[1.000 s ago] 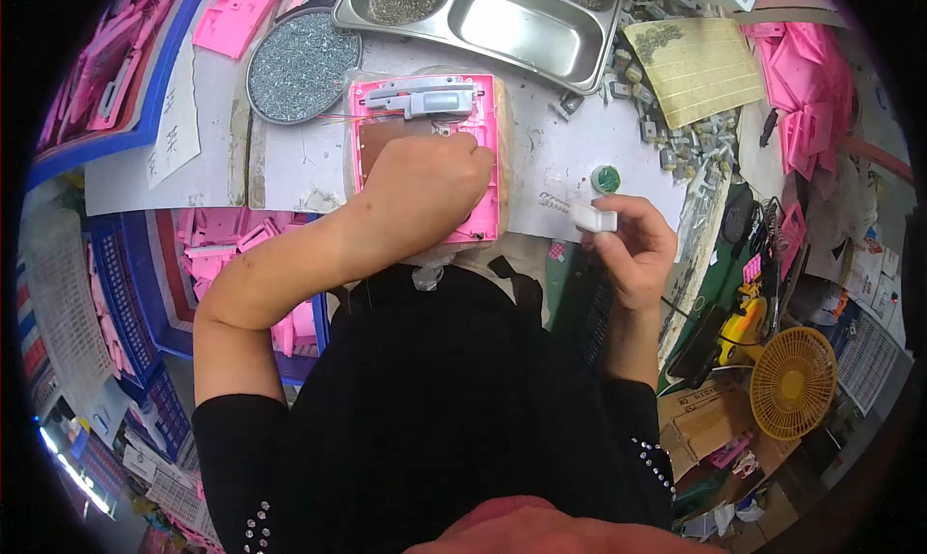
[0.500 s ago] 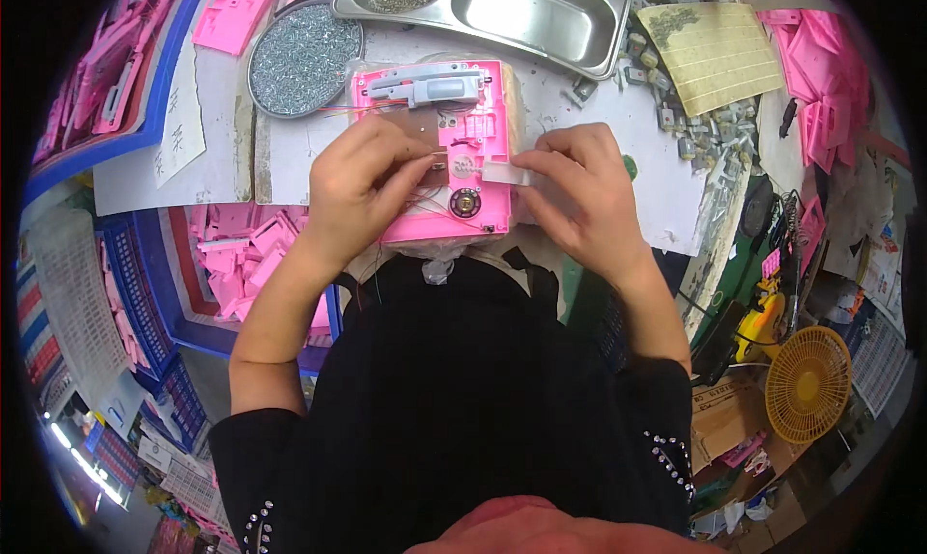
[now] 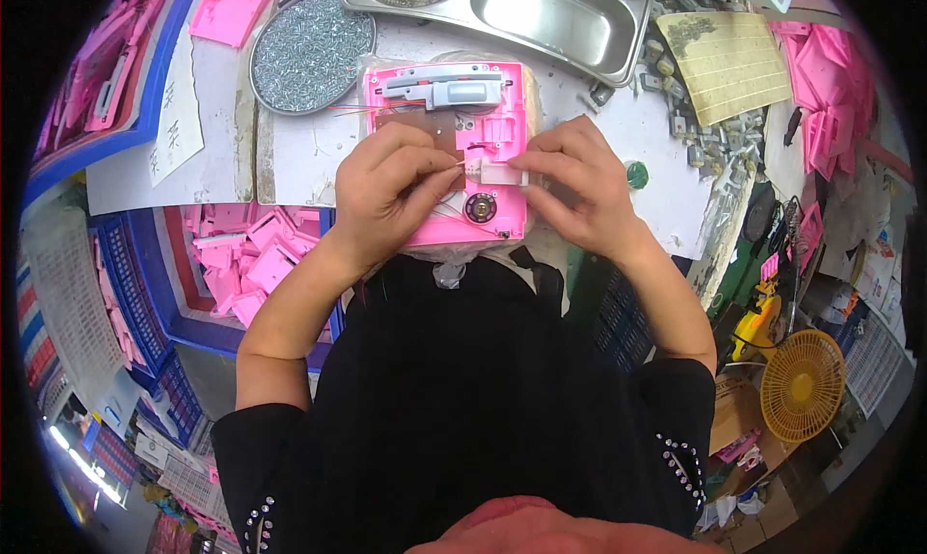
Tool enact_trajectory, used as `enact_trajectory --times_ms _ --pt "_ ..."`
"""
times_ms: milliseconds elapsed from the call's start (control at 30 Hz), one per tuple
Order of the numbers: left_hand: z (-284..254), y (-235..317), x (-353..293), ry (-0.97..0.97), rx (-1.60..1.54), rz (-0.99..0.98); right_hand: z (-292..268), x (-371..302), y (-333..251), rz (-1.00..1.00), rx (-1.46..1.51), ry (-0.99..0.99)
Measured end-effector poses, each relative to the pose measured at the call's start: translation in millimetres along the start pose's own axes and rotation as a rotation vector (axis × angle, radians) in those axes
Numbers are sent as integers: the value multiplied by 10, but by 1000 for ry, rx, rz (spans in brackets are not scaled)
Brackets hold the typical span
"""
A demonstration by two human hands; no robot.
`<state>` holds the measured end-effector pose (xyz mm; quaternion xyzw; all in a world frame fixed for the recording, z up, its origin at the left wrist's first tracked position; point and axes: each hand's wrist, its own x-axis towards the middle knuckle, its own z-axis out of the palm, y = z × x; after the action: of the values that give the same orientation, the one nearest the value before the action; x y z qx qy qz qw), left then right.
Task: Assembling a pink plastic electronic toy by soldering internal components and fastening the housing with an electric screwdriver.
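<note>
A shallow pink plastic housing (image 3: pixel 449 231) lies on a plastic-wrapped pad in front of me. Across its far side runs a grey plastic part (image 3: pixel 463 93); a small round black speaker (image 3: pixel 480 207) sits at its near right. My left hand (image 3: pixel 398 192) is closed over the housing's left half, thumb and forefinger pinching a thin pale strand that looks like a wire. My right hand (image 3: pixel 584 189) comes in from the right, its fingertips closed on the end of a translucent white plastic piece (image 3: pixel 500 174) inside the housing. A brown board (image 3: pixel 439 124) shows partly behind my left hand.
A round dish of screws (image 3: pixel 314 52) and a steel compartment tray (image 3: pixel 555 23) stand at the back. Small motor-like parts (image 3: pixel 681 124) lie right, by a yellowish sheet (image 3: pixel 724 67). Blue crates hold pink parts (image 3: pixel 261 255) at left; a yellow fan (image 3: pixel 801 385) is lower right.
The white plastic piece has moved left within the housing with my right hand, over a round pale spot seen before. My left hand keeps its pinch. The whole view has shifted slightly.
</note>
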<state>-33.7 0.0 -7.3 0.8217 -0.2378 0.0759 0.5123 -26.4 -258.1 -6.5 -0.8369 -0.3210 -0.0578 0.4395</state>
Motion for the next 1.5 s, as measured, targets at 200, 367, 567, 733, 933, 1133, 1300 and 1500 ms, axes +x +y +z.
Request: enact_trajectory --times_ms 200,367,567,733,933,1133,1300,1500 --pt "21 -54 101 -145 113 299 -44 154 -184 26 -199 -107" --pt "-58 -87 144 -371 255 449 -65 111 -296 92 -243 -98" --pt "-57 -35 151 -380 243 386 -526 -124 87 349 -234 183" --pt "-37 -32 167 -398 219 342 -680 64 299 722 -546 21" --pt "-73 63 265 -435 175 320 -597 150 412 697 -801 -202" --pt "12 518 601 -461 -40 -177 -423 -64 -307 346 -271 24" --pt "172 583 856 -727 -339 -538 -427 -92 -490 92 -141 122" --pt "249 707 1005 -817 -758 -744 -455 -366 -451 363 245 352"
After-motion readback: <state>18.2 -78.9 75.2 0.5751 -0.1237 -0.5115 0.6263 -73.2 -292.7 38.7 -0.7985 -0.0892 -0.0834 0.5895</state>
